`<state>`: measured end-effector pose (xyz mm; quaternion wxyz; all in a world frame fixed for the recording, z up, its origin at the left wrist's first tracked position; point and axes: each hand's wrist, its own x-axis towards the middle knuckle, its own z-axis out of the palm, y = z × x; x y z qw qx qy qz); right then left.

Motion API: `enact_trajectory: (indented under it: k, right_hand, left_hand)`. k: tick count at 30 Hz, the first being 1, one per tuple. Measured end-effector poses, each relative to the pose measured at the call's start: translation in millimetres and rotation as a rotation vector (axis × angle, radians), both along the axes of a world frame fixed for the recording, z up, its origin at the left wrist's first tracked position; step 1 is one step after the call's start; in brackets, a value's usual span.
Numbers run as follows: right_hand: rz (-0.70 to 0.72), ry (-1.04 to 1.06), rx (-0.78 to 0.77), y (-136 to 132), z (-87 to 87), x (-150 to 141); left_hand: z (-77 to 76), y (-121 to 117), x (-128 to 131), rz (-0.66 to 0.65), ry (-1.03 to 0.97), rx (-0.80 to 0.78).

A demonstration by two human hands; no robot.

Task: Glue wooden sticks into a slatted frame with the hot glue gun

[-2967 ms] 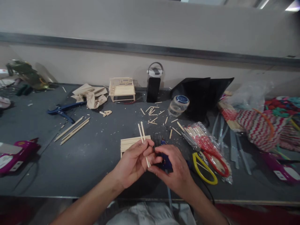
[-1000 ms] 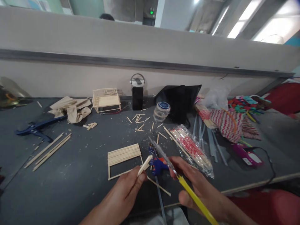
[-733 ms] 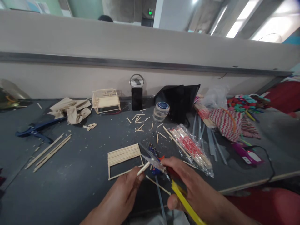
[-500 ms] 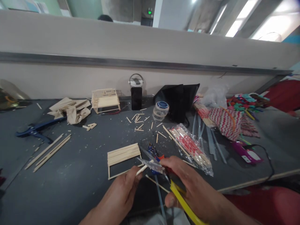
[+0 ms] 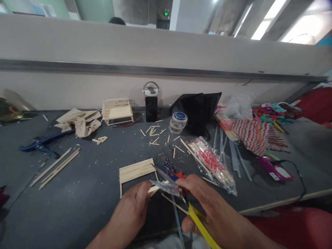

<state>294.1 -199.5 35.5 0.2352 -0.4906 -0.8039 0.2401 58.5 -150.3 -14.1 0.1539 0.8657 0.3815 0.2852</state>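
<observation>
My left hand (image 5: 131,207) is closed on a pale wooden stick (image 5: 153,190), whose end sticks out toward the right. My right hand (image 5: 207,204) grips yellow-handled scissors (image 5: 199,223). Their blades are spread, pointing left, with the stick's end at the blades; whether they touch it I cannot tell. Just behind my left hand lies a small panel of wooden sticks (image 5: 137,170) on a frame, its lower edge partly hidden. A blue tool with an orange part (image 5: 169,169) lies behind the blades, partly covered.
Short stick pieces (image 5: 153,130) lie scattered mid-table. Rightward are a plastic pack of sticks (image 5: 211,162), clear glue sticks (image 5: 233,157) and a purple device (image 5: 275,169). Left are longer sticks (image 5: 59,169) and a blue tool (image 5: 41,142). A small wooden model (image 5: 118,112), bottle (image 5: 151,107) and jar (image 5: 178,122) stand behind.
My left hand has shifted slightly left with the stick, and less of the stick shows. The scissor blades have tilted and swung a little to the left.
</observation>
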Motion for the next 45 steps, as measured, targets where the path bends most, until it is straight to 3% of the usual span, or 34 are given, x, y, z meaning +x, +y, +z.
enact_trajectory:
  k: [3, 8, 16, 27, 31, 35, 40, 45]
  right_hand:
    - [-0.020, -0.026, 0.003, -1, 0.2, -1]
    - [-0.059, -0.052, 0.040, 0, -1.0, -6]
    - [-0.127, -0.098, 0.147, 1, -17.7, -7]
    - [-0.092, -0.127, 0.156, 7, -29.4, 2]
    - [-0.119, -0.079, 0.170, 9, -31.8, 3]
    - [-0.137, -0.042, 0.186, 10, -33.1, 4]
    - [-0.152, -0.057, 0.194, 11, -38.9, 4]
    - [-0.140, -0.003, 0.104, 9, -41.0, 1]
  left_hand:
    - [1.8, 1, 0, 0.006, 0.030, 0.037]
    - [-0.7, 0, 1, 0.011, 0.119, -0.033]
    - [-3.0, -1, 4, -0.014, 0.244, -0.141]
    - [-10.8, 2, 3, 0.019, 0.171, 0.047]
    - [-7.9, 5, 6, 0.049, 0.075, 0.184]
    - [-2.7, 5, 10, 0.074, 0.093, 0.194]
    - [2.0, 4, 11, 0.026, 0.039, 0.058]
    - [6.6, 0, 14, -0.100, -0.058, -0.130]
